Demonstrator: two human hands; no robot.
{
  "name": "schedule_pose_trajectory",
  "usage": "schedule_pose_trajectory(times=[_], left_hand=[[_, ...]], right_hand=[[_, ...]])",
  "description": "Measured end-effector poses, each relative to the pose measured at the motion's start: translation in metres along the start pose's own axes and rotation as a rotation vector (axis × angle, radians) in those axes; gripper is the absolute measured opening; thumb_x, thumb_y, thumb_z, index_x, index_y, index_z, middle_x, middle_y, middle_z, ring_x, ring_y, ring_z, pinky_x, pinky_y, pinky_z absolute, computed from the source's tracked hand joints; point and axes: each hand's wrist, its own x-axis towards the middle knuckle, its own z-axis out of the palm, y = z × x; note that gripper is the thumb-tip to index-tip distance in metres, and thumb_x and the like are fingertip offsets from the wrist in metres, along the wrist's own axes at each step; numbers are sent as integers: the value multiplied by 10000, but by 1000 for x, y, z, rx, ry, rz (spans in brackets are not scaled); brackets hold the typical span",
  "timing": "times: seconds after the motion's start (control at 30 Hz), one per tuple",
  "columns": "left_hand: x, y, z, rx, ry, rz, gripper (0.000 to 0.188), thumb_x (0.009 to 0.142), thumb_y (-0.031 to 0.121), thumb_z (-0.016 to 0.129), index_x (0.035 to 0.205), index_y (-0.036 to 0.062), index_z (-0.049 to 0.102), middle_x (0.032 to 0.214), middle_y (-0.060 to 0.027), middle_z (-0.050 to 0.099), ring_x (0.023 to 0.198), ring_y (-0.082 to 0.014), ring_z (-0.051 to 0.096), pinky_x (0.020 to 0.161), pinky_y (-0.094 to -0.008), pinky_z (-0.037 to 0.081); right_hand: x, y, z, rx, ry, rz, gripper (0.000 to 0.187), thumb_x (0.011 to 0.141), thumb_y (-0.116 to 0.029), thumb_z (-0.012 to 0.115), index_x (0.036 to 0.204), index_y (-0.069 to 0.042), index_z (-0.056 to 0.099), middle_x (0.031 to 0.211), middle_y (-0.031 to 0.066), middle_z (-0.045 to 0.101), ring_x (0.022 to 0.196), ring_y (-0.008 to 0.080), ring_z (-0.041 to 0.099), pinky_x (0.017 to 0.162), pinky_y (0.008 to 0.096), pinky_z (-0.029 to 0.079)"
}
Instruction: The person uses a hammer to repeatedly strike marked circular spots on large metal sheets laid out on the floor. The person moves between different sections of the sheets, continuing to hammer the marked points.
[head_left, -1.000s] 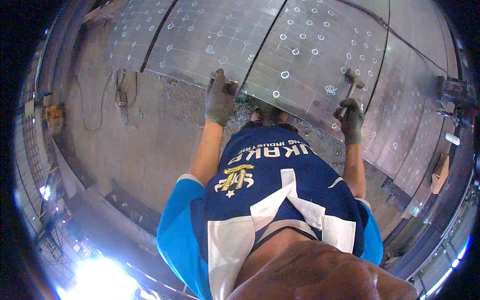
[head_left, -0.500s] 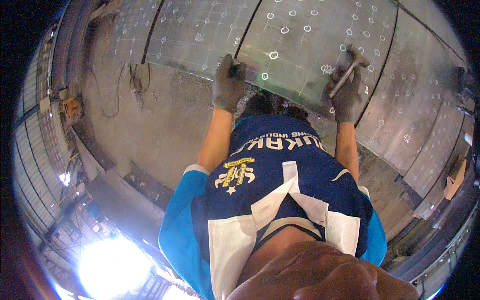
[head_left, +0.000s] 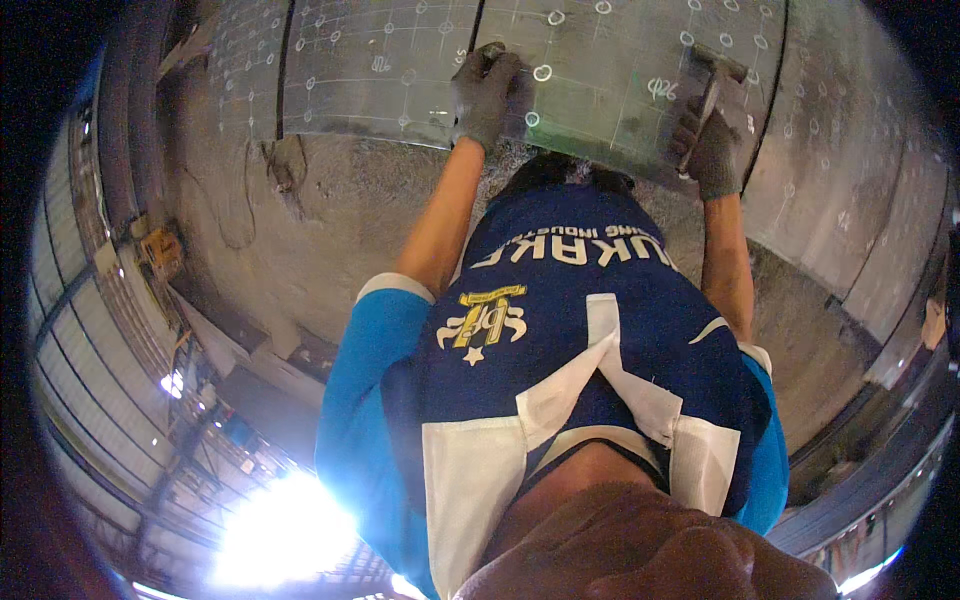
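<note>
Head view: hands [head_left: 487,98] reach forward, the right [head_left: 717,152] gripping a hammer [head_left: 709,103].

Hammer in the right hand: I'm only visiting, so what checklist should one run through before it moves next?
1. Hammer gripped: ok, the right hand is closed around its handle.
2. Hands covered: ok, both wear dark gloves.
3. Left hand apart from the hammer: ok, there is a wide gap between them.
4. Marks readable: ok, white circles show on the metal plate.
5. Left hand's grip: cannot tell, whatever it may hold is too dark and blurred.
6. Hammer lifted off the plate: cannot tell, the view from above hides its height.
</note>
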Motion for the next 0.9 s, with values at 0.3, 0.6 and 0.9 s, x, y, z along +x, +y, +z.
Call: schedule_pose_trajectory(times=[0.3,0.6,0.9], left_hand=[[64,-20,37,38,-177,-28,247,872,234,738,1004,25,745,854,-44,734,763,-139,664,704,-311,540],[70,30,72,345,-284,79,296,895,313,689,989,37,740,807,-106,725,705,-178,678,655,-366,541],[64,40,80,413,-223,111,360,861,336,734,1053,32,722,845,-151,749,765,-263,729,748,-392,572]], right_hand=[[-19,42,-73,-1163,237,-428,370,1103,-445,364,1029,-154,581,696,-7,541,499,143,438,461,320,377],[-11,68,-104,-893,293,-445,425,1097,-527,340,966,-173,534,639,-26,462,456,120,379,420,300,311],[-33,50,-64,-763,292,-268,401,1103,-497,338,971,-173,535,628,-37,463,447,119,379,410,299,306]])
